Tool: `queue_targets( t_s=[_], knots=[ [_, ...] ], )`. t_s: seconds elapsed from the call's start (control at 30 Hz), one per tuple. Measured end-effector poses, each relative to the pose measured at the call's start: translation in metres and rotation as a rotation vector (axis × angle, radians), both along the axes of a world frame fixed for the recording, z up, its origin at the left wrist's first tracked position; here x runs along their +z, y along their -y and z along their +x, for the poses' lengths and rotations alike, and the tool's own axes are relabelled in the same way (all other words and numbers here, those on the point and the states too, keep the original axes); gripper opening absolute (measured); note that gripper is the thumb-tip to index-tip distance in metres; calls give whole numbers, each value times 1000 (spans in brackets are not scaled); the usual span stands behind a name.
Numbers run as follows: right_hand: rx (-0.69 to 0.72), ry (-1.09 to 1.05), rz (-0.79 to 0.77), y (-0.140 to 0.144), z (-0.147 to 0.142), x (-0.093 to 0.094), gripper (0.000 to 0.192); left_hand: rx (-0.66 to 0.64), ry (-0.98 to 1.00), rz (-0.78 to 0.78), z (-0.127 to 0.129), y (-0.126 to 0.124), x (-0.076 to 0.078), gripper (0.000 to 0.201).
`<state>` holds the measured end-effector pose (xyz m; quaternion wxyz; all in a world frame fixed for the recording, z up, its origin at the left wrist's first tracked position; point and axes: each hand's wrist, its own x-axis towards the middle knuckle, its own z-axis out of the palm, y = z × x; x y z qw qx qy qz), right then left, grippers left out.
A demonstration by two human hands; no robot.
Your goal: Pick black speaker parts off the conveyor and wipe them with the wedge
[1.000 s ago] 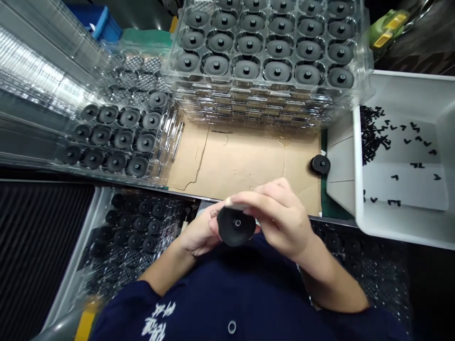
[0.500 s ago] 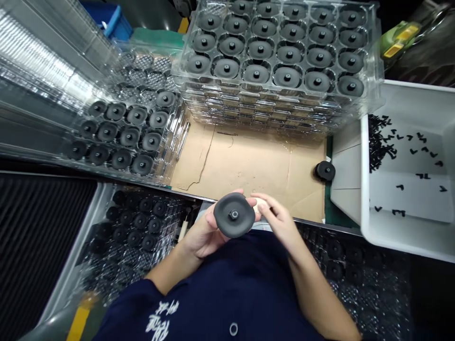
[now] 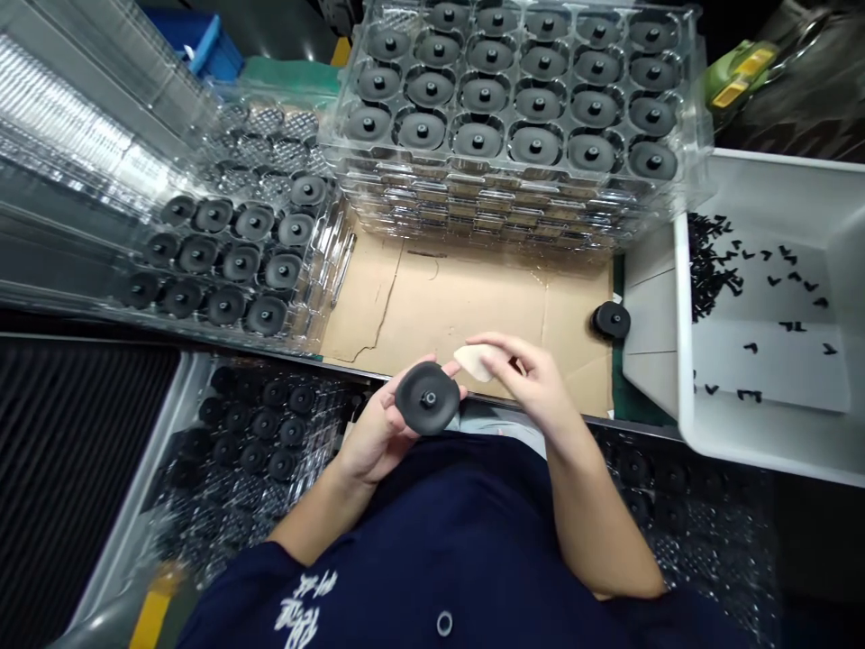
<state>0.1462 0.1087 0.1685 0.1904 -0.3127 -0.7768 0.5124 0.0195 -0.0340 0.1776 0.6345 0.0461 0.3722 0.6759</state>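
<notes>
A: What is the left hand [image 3: 375, 437] doing?

B: Its fingers [image 3: 451, 370] are curling round the rim of a black disc [image 3: 427, 398], holding it face up just over the near edge of the tabletop [image 3: 459, 306]. Only the rim is being gripped, so I judge the disc could slip and drop toward the lap, or into the trays [image 3: 257, 433] below and left of the fingers.

A: And the right hand [image 3: 533, 383]?

B: Its fingers [image 3: 496, 347] are pinching a small pale piece [image 3: 475, 361], just right of the disc and nearly touching it. The piece looks thin, so a loose pinch could be letting it slide out onto the cardboard.

A: Anything else at risk?

B: A stray disc [image 3: 612, 319] is lying right of the fingers, at the cardboard's edge, next to the white bin [image 3: 682, 361]. A sweep of the right arm could be knocking it off.

A: What is hard to make out?

B: I cannot tell what the pale piece is, a pad or a wipe, since the fingers are covering part of it. The disc's underside is hidden. The left thumb is lying mostly behind the disc. The small black parts [image 3: 709, 261] in the bin are too small to identify. The full tray stack [image 3: 514, 117] beyond the fingers is being cut off at the top, and the part-filled tray [image 3: 230, 261] to their left is blurring into glare.
</notes>
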Motion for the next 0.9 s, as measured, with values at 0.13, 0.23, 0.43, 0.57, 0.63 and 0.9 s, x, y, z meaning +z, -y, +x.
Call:
queue_targets(
  t_s=[0.13,0.23,0.43,0.57,0.63,0.9],
  knots=[
    [-195,116,-198,-9,13,-73,31,-2,62,13,-6,5,3,66],
    [-206,147,-205,-7,15,-65,30,-19,82,31,-4,1,7,67],
    [-108,-170,439,21,-6,45,30,31,15,-19,1,-6,6,70],
    [21,-74,409,44,-5,51,28,152,-75,-56,-5,-2,-2,69],
    [215,-74,71,45,7,43,24,168,-77,-73,-8,1,-3,69],
    [-42,-151,299,42,12,66,28,87,-55,-10,2,-5,13,64]
  ],
)
